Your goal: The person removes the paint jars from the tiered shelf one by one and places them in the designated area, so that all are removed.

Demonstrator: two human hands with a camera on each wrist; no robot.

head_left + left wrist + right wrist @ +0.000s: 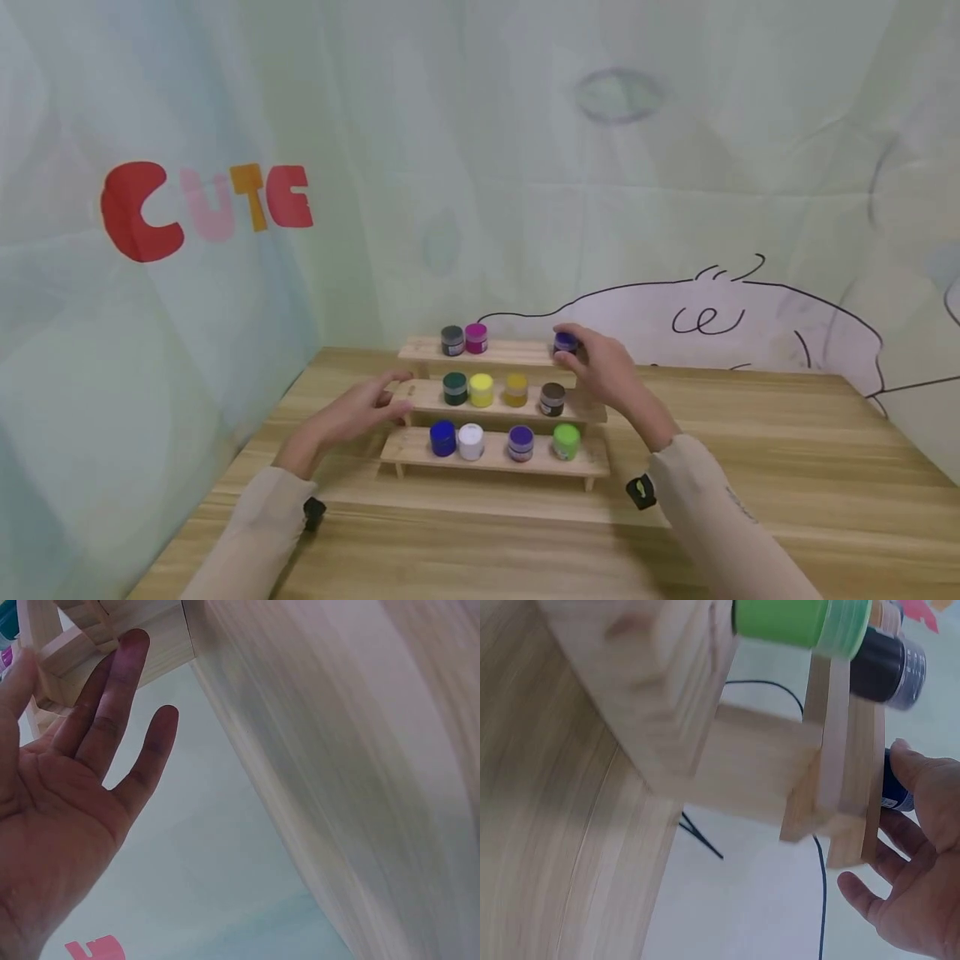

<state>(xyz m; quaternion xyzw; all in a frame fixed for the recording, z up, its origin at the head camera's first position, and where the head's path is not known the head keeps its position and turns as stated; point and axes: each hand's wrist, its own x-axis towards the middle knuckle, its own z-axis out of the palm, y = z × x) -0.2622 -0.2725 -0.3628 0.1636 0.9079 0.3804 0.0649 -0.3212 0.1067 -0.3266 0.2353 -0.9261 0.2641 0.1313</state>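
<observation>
At the left edge of the wooden stand (521,353), the left hand (356,412) hangs with fingers loosely parted, gripping nothing; whether it touches the stand I cannot tell. At the stand's upper right corner sits the dark blue jar (566,343), probably light, stiff and slightly slick, best taken round its sides; the right hand (609,367) pinches it between thumb and fingers.
</observation>
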